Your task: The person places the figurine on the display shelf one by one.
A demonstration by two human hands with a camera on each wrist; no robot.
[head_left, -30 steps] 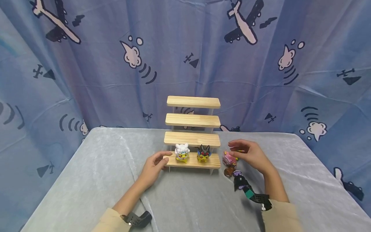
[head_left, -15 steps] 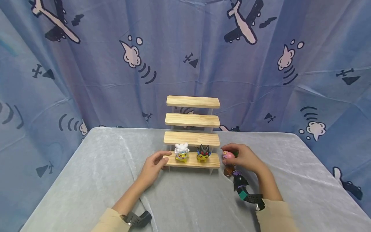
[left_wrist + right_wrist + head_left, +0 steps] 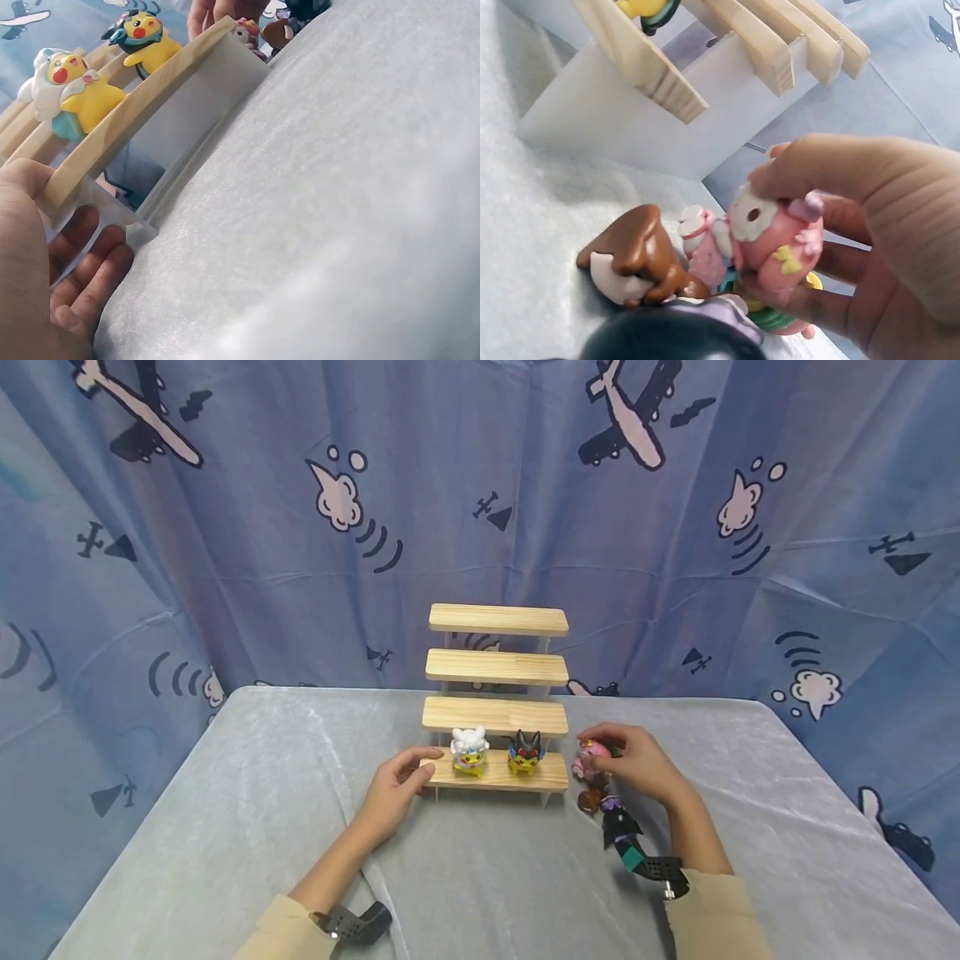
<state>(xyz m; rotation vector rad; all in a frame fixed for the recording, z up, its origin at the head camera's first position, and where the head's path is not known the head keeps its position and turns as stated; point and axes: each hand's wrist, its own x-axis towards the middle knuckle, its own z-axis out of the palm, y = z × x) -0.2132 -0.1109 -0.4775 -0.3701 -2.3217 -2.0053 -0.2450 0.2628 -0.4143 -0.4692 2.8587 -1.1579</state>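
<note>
A tiered wooden display stand [image 3: 495,715] with clear side panels stands mid-table. On its lowest shelf sit two yellow figurines, one in a white costume [image 3: 469,752] and one in a black costume [image 3: 525,752]. My left hand [image 3: 396,789] holds the left end of that shelf, thumb at the board and fingers along the clear panel [image 3: 139,225]. Right of the stand, my right hand [image 3: 633,764] pinches a pink figurine [image 3: 776,236] by its head between thumb and fingers. Whether it touches the table I cannot tell.
Close below the pink figurine lie a brown figurine piece [image 3: 641,259] and a black-and-purple figurine [image 3: 618,821]. A green-and-yellow figurine [image 3: 780,315] is partly hidden behind my right fingers. A grey cloth covers the table [image 3: 247,827]; a blue patterned curtain [image 3: 420,460] hangs behind.
My right hand has moved left and down onto the pink figurine, closed its fingers on it, and turned it so its face shows more. My left hand keeps its place on the stand.
</note>
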